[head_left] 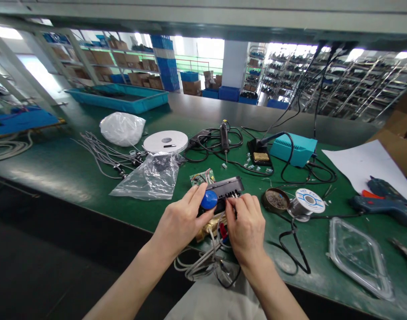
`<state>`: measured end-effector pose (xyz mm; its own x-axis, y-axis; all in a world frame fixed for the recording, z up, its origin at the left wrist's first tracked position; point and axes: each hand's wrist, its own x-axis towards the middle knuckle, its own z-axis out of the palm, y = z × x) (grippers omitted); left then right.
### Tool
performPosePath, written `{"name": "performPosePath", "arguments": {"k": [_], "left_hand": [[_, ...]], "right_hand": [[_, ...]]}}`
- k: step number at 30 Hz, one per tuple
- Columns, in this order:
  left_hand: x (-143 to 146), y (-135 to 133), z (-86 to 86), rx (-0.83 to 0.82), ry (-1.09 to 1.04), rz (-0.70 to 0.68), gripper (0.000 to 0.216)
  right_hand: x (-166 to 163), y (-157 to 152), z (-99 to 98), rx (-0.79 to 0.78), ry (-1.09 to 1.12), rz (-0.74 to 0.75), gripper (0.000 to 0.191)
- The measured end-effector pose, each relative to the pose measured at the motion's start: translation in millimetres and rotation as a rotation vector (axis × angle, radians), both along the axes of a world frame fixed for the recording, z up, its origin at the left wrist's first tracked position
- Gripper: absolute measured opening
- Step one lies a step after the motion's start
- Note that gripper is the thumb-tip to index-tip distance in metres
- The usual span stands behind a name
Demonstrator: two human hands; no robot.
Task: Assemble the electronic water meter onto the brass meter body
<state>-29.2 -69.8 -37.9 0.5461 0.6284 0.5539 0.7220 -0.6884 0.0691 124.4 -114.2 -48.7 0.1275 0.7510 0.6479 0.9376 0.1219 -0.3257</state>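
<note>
The black plastic housing (225, 190) with the blue round knob (209, 199) sits right in the grip of both hands, held just above the near edge of the green bench (73, 173). Left hand (179, 222) is wrapped on the knob end, thumb and fingers closed around it, while the right hand (246, 226) has its fingertips pinched narrow on the small wires at the housing's slotted face. Right under the grip there's a brass fitting (211, 227) with red and white leads, and a bundle of grey cable (198, 262) hanging down toward the lap. Just behind the grip a little green circuit board (201, 178) pokes out. To the left of the grip lies a clear plastic bag (150, 178) and a loose wire harness (103, 155). To the right of it, near but not touching, a tin of tip cleaner (276, 200) and a solder spool (308, 202). Farther back from the grip is the teal soldering station (293, 149), and well off to the right a blue glue gun (383, 204) and a clear plastic lid (360, 255).
</note>
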Motion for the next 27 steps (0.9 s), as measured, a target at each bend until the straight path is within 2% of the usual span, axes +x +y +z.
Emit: {"name": "performPosePath", "arguments": {"k": [7,11,16,21,27], "left_hand": [[1,-3,-2.6,-0.025,-0.016,0.029,0.047],[2,-3,-3.3,-0.010,-0.036,0.024,0.047],[1,-1,-3.2,0.020,-0.052,-0.004,0.045],[0,-2,-3.0,0.000,-0.061,0.021,0.046],[1,-2,-5.3,0.044,-0.053,0.020,0.047]], "right_hand": [[4,-9,10.1,-0.059,-0.039,0.010,0.015],[6,-11,7.6,-0.035,-0.010,0.035,0.015],[1,3,2.4,0.011,0.038,0.054,0.016],[3,-4,3.1,-0.043,0.011,0.041,0.011],[7,-8,-2.4,0.085,-0.006,0.057,0.009]]}}
